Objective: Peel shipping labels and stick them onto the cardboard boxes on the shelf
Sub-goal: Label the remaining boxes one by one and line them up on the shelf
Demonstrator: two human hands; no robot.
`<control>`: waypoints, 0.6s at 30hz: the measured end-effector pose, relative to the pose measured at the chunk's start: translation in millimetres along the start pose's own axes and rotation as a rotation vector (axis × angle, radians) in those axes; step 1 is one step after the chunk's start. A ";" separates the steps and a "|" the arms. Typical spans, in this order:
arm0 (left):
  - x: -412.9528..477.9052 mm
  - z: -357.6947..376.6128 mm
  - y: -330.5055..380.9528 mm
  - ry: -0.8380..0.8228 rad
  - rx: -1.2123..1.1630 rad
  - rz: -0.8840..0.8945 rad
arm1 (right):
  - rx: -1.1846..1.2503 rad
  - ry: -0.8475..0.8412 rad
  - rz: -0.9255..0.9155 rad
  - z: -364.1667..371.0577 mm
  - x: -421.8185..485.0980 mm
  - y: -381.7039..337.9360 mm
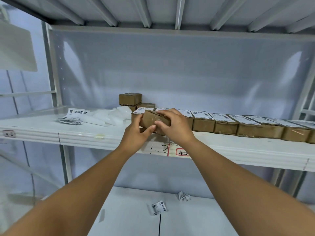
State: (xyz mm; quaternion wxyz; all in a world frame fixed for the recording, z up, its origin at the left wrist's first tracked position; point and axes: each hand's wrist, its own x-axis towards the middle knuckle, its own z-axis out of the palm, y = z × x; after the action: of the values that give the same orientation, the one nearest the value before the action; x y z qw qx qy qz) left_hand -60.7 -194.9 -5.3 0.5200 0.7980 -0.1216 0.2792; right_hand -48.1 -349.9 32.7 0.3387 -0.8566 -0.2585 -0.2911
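Observation:
Both hands hold one small brown cardboard box (150, 119), tilted, just above the front of the white shelf (85, 133). My left hand (136, 135) grips its lower left end. My right hand (172, 125) curls over its top right. Behind it a row of several cardboard boxes (226, 125) with white shipping labels on top runs to the right. Plain boxes (130, 99) without labels are stacked at the back. A pile of loose shipping labels (73, 116) lies on the shelf at the left.
White backing sheets (110, 116) lie heaped between the label pile and the boxes. Handwritten tags (170, 149) mark the shelf's front edge. Crumpled paper (184, 195) and a discarded label scrap (159, 207) lie on the lower shelf. An upper shelf (170, 31) hangs overhead.

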 end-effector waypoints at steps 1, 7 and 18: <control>-3.1 0.6 -1.4 0.017 0.018 -0.012 | 0.022 -0.012 -0.001 1.3 -4.3 2.1; -0.8 -0.9 -16.3 0.032 0.141 -0.120 | 0.007 -0.067 0.071 11.7 -15.3 18.5; 11.8 -4.2 -19.8 -0.026 0.388 -0.104 | 0.094 -0.181 0.196 10.9 -1.2 40.1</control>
State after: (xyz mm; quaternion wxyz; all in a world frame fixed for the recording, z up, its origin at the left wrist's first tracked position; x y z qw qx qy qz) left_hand -42.8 -181.6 -12.4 0.3688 0.8918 -0.0310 0.2601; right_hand -19.8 -367.8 8.2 0.3804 -0.8838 -0.2162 -0.1657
